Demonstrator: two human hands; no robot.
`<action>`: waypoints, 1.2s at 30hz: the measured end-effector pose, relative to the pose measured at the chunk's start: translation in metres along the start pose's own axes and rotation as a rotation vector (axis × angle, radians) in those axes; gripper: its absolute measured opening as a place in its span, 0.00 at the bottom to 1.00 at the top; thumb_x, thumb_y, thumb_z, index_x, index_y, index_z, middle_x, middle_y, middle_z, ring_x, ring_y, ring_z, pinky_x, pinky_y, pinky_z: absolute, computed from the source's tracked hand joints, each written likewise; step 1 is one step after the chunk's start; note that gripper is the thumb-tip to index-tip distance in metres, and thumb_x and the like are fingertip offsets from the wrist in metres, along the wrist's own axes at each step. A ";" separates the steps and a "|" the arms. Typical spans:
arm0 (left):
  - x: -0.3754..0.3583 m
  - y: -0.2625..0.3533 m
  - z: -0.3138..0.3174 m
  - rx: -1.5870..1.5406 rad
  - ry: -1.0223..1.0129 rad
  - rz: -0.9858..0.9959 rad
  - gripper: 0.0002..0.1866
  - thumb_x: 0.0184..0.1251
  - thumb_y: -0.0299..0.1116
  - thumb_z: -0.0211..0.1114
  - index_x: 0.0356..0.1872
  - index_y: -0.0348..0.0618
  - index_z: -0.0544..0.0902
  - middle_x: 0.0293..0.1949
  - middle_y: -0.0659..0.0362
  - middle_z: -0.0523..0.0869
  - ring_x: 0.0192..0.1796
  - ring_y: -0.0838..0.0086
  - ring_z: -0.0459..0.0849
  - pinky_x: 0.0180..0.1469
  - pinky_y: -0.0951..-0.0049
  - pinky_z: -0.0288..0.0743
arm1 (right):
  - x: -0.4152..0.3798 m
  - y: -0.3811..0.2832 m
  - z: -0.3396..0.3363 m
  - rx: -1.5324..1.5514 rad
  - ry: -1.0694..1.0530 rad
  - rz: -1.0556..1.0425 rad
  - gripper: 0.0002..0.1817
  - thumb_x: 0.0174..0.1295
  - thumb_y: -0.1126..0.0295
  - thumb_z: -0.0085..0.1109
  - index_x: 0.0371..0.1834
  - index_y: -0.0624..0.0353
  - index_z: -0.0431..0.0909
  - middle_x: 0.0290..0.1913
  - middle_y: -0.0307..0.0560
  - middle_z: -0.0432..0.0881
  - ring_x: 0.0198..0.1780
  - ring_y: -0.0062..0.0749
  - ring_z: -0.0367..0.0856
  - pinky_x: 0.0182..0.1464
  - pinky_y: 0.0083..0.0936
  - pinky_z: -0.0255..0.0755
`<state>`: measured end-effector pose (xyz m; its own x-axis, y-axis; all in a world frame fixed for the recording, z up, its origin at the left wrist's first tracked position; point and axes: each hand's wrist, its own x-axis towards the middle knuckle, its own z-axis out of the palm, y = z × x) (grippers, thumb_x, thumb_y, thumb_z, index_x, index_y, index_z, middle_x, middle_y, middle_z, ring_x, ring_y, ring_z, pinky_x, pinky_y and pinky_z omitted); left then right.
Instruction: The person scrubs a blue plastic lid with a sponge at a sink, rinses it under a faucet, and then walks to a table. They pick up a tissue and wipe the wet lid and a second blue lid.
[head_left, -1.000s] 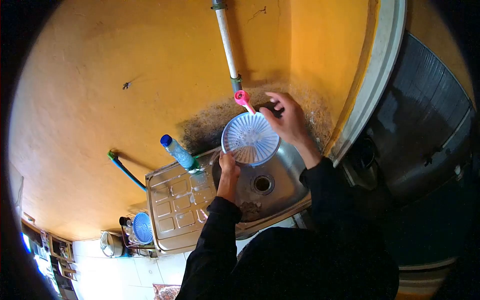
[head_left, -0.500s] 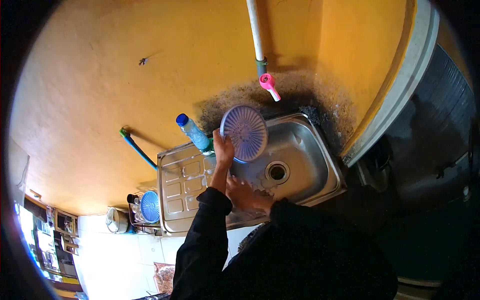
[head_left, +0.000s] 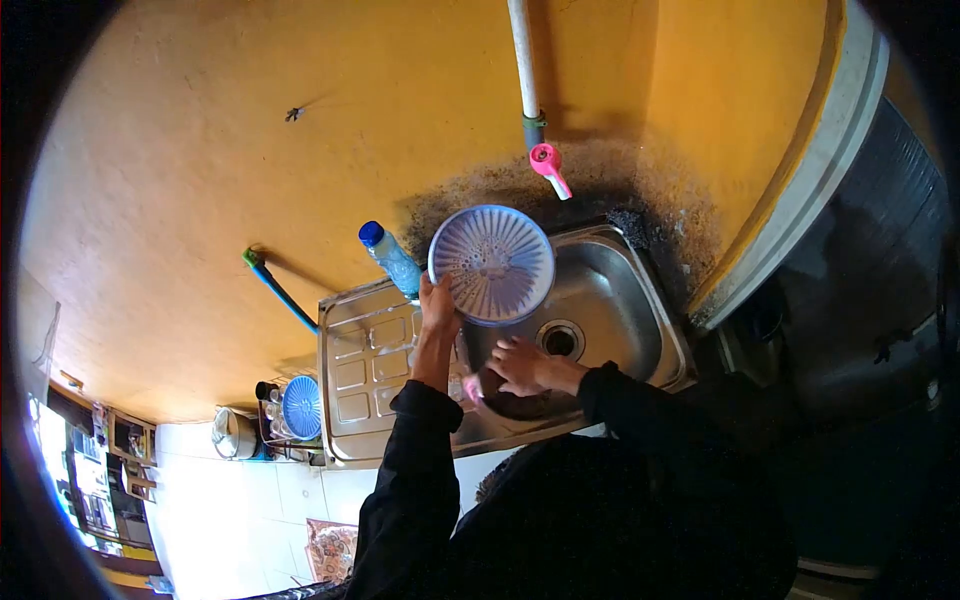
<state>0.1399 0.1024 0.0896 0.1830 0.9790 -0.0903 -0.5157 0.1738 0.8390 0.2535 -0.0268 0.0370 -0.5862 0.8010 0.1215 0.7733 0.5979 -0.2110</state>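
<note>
My left hand (head_left: pixel 438 310) grips the lower left rim of a round, ribbed plastic basket (head_left: pixel 492 264), pale bluish with small holes. It is tilted up above the left part of the steel sink (head_left: pixel 620 300). Lower down, my right hand (head_left: pixel 520 366) is over the near side of the basin, with its fingers curled. What it holds, if anything, I cannot make out. Something pink (head_left: pixel 473 388) shows at the basin's left edge, close to that hand. Behind my left hand a clear bottle with a blue cap (head_left: pixel 372 234) leans beside the basket.
A pink tap (head_left: pixel 546 160) hangs from a white pipe above the basin. Left of the basin is the ribbed drainboard (head_left: pixel 350 375). Beyond it a rack holds a blue round basket (head_left: pixel 301 407), next to a metal pot (head_left: pixel 234 434). A blue pipe (head_left: pixel 285 292) sticks out from the wall.
The basket has turned to face me more and now shows its round face more fully. My right hand has moved right and up, and its fingers have curled. The pink thing has come into view.
</note>
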 end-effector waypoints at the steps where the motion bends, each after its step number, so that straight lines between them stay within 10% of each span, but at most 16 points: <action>1: 0.001 -0.003 0.000 -0.018 -0.031 0.001 0.12 0.59 0.20 0.45 0.45 0.38 0.66 0.38 0.55 0.76 0.40 0.67 0.77 0.42 0.66 0.73 | -0.010 0.007 -0.001 -0.023 -0.178 0.019 0.15 0.52 0.61 0.52 0.40 0.58 0.71 0.44 0.48 0.70 0.52 0.44 0.65 0.48 0.47 0.58; 12: -0.001 -0.032 0.000 -0.053 -0.037 -0.053 0.11 0.59 0.22 0.47 0.43 0.34 0.72 0.38 0.54 0.78 0.39 0.67 0.78 0.43 0.67 0.73 | -0.019 0.019 0.024 0.276 -0.381 0.335 0.28 0.49 0.68 0.52 0.53 0.67 0.57 0.43 0.61 0.73 0.45 0.52 0.72 0.45 0.39 0.66; 20: -0.011 -0.031 -0.005 -0.092 0.055 -0.041 0.11 0.59 0.23 0.47 0.43 0.35 0.72 0.39 0.54 0.79 0.39 0.66 0.79 0.43 0.68 0.73 | -0.007 0.042 0.113 -0.099 0.038 0.227 0.36 0.49 0.70 0.52 0.61 0.68 0.47 0.54 0.65 0.63 0.54 0.52 0.63 0.51 0.41 0.61; 30: -0.028 -0.026 -0.012 0.034 0.075 0.342 0.11 0.63 0.27 0.48 0.45 0.34 0.70 0.41 0.56 0.77 0.41 0.74 0.75 0.45 0.74 0.68 | -0.068 0.046 -0.064 0.329 -0.351 0.621 0.29 0.57 0.56 0.48 0.59 0.59 0.58 0.56 0.51 0.67 0.50 0.43 0.72 0.53 0.40 0.61; 34: -0.025 -0.058 -0.005 0.226 0.035 0.463 0.10 0.64 0.28 0.48 0.43 0.33 0.70 0.36 0.59 0.76 0.37 0.78 0.71 0.42 0.77 0.66 | -0.042 0.049 -0.066 0.337 0.565 0.276 0.25 0.54 0.67 0.50 0.57 0.51 0.62 0.52 0.53 0.69 0.49 0.44 0.71 0.48 0.36 0.67; 36: -0.036 -0.059 0.009 0.211 0.015 0.450 0.10 0.64 0.29 0.47 0.42 0.34 0.71 0.34 0.59 0.75 0.36 0.78 0.71 0.41 0.77 0.66 | -0.023 0.027 -0.072 0.251 0.525 0.285 0.24 0.53 0.70 0.50 0.57 0.51 0.63 0.52 0.54 0.68 0.49 0.45 0.71 0.48 0.35 0.67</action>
<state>0.1711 0.0560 0.0486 -0.0318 0.9536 0.2995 -0.3600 -0.2904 0.8866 0.3052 -0.0269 0.0981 -0.1209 0.8735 0.4716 0.7641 0.3852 -0.5175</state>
